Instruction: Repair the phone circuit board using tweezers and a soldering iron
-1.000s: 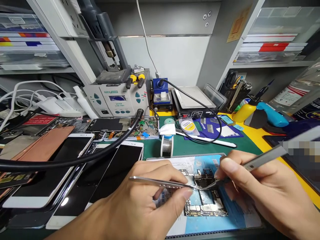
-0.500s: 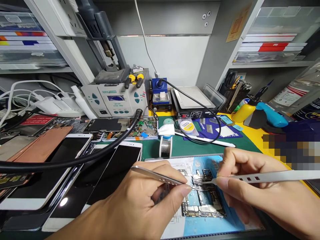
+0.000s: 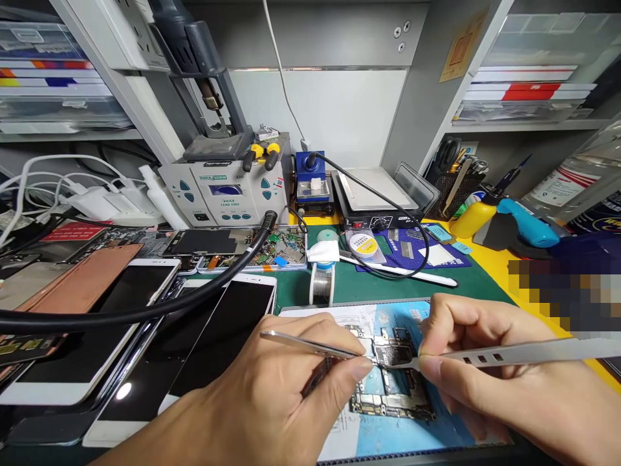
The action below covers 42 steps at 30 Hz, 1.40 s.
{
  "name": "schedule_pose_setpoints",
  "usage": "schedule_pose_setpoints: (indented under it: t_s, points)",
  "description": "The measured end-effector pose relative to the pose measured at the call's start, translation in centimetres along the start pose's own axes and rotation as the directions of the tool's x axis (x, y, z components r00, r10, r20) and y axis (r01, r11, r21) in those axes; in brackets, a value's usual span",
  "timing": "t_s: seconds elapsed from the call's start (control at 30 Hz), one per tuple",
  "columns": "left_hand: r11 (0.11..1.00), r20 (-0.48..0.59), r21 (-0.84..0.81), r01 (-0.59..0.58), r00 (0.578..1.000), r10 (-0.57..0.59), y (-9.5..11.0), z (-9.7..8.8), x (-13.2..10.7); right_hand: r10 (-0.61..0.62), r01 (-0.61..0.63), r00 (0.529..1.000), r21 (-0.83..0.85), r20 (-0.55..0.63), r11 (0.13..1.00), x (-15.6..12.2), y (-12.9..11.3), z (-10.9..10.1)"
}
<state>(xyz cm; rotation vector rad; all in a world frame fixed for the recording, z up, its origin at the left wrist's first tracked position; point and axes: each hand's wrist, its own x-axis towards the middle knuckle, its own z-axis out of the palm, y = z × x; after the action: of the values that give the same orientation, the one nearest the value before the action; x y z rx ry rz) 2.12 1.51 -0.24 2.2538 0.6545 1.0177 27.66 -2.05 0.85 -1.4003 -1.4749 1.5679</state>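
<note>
A phone circuit board [image 3: 371, 400] lies on a blue and white mat [image 3: 383, 443] in front of me. My left hand [image 3: 281, 388] is closed around slim metal tweezers [image 3: 310, 344], their tip end at the board's upper left part. Pinched in my right hand [image 3: 495, 369] is a flat silver pry blade [image 3: 528, 353] with rectangular slots, its thin end reaching over the board from the right. Between the two tools sits a dark rectangular area [image 3: 392, 354] of the board. My fingers cover the board's edges in places, and whether the tips touch it I cannot tell.
Behind the mat stand a solder wire spool [image 3: 321, 285], a hot air station [image 3: 228, 194] and a heating plate [image 3: 373, 194]. Several phones [image 3: 140, 310] lie at the left, with a thick black hose [image 3: 208, 291] arching over them. A yellow bottle [image 3: 473, 217] stands right.
The right hand's blade has tilted and its thin end now lies lower, along the near edge of the dark area, which shows more fully. The board has shifted slightly left.
</note>
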Motion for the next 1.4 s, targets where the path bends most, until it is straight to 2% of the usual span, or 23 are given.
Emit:
schedule_pose_setpoints:
  t_s: [0.2, 0.53, 0.87, 1.03, 1.17, 1.27, 1.4]
  points:
    - [0.999, 0.013, 0.035, 0.013, 1.0, -0.014, -0.3, 0.2, -0.4, -0.028, 0.028, 1.0, -0.013, 0.01, 1.0, 0.3, -0.2, 0.0]
    - [0.993, 0.008, 0.108, -0.046, 0.999, 0.045, 0.0, 0.1, -0.4, -0.072, 0.07, 0.997, -0.111, -0.015, 0.991, -0.1, 0.5, 0.0]
    - [0.985, -0.028, 0.158, 0.063, 0.998, -0.06, 0.1, 0.5, -1.4, -0.091, 0.087, 0.996, -0.204, -0.006, 0.975, -0.5, 0.6, -0.2]
    - [0.975, 0.03, 0.22, 0.014, 0.999, -0.021, 0.3, -0.1, -1.0, -0.082, 0.079, 0.997, -0.219, -0.002, 0.973, -0.2, -0.4, 0.1]
    - [0.975, 0.043, 0.221, 0.03, 0.998, -0.041, 0.4, -0.4, -0.9, -0.098, 0.094, 0.995, -0.226, -0.008, 0.969, -0.3, 0.2, -0.1]
    - [0.974, 0.031, 0.221, 0.04, 0.998, -0.048, 0.5, -0.3, -0.8, -0.088, 0.082, 0.996, -0.229, -0.017, 0.97, -0.5, 1.0, -0.3]
    - [0.963, -0.021, 0.27, -0.006, 1.0, 0.012, 0.6, -0.1, -0.7, -0.091, 0.083, 0.996, -0.252, -0.021, 0.964, -0.7, 0.9, -0.4]
